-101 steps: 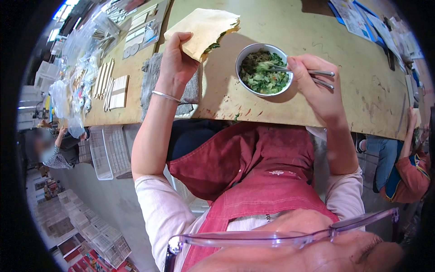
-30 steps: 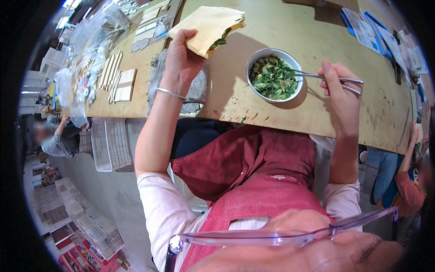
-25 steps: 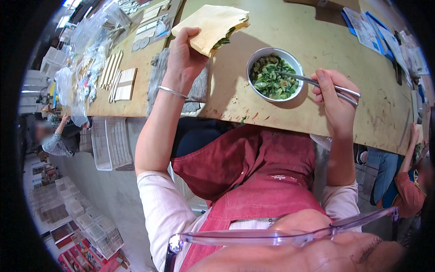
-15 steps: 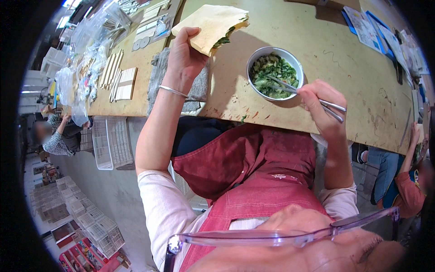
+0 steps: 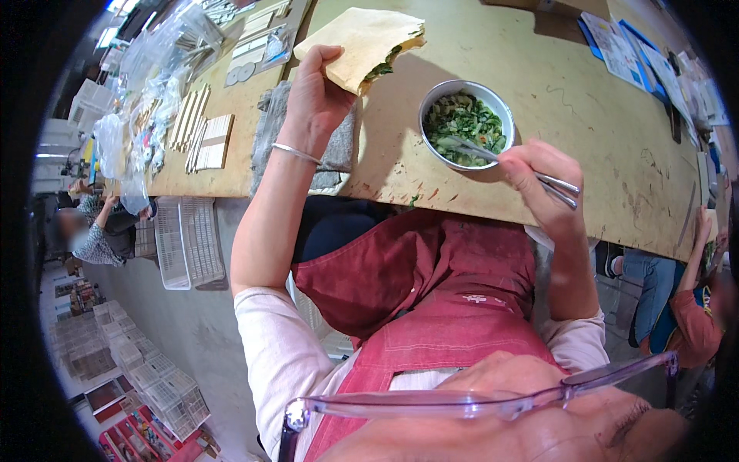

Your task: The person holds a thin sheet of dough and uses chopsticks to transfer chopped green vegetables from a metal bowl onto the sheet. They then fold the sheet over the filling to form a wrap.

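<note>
Holding, left: one flat, pale filled flatbread, pinched by the left hand above the surface, thumb on top; leafy green filling shows along its ragged right edge.
Holding, right: two metal chopsticks, gripped in the closed right hand, their rear ends poking out behind it and their tips in the bowl's contents.
Bowl: one, round and light-coloured with a grey rim, resting upright on the surface near its front edge, between the hands and apart from the flatbread.
Bowl's contents: chopped greens, dark and pale pieces mixed, with a few small reddish bits.
Grey cloth: one folded pile, on the surface beside the left wrist.
Discs: two, grey, near the surface's left side.
Wooden sticks: two groups, left of the cloth; too many overlap to count.
Crate: white plastic with slatted sides, below the surface at left; its contents cannot be made out.
</note>
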{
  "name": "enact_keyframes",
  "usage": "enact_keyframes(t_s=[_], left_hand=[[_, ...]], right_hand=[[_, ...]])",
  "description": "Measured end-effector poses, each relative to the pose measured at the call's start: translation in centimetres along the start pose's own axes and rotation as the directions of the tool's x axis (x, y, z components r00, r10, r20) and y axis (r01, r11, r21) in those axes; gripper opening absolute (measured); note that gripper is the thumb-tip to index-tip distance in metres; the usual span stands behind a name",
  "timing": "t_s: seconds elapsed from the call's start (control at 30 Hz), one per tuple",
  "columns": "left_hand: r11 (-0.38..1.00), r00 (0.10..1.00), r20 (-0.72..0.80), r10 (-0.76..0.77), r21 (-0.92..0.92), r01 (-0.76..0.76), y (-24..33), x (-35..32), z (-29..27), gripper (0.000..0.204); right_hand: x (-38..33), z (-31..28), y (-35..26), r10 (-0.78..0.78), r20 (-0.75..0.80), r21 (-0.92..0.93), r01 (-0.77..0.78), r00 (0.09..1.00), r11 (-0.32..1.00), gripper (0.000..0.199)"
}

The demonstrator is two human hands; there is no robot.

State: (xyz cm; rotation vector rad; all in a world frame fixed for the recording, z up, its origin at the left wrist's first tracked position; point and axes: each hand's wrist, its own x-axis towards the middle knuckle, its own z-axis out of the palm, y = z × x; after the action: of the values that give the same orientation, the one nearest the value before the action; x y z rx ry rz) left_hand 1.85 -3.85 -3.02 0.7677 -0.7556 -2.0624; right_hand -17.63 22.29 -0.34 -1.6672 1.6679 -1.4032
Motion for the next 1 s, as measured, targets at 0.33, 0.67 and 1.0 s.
enact_keyframes(t_s=[0.33, 0.67, 1.0], left_hand=[[1.000, 1.000, 0.020, -0.005, -0.019, 0.006, -0.2, 0.0, 0.7, 0.033], [1.000, 1.000, 0.019, 0.008, -0.027, -0.008, 0.1, 0.0, 0.3, 0.034], [1.000, 1.000, 0.030, 0.009, -0.022, -0.008, 0.2, -0.6, 0.8, 0.036]], right_hand=[[-1.6, -2.3, 1.0, 0.110, -0.208, -0.030, -0.119, 0.972, 0.992, 0.012], [-1.5, -0.4, 0.7, 0.184, -0.307, 0.103, -0.160, 0.934, 0.982, 0.013], [-1.3, -0.3, 1.4, 0.005, -0.167, -0.119, -0.025, 0.986, 0.993, 0.011]])
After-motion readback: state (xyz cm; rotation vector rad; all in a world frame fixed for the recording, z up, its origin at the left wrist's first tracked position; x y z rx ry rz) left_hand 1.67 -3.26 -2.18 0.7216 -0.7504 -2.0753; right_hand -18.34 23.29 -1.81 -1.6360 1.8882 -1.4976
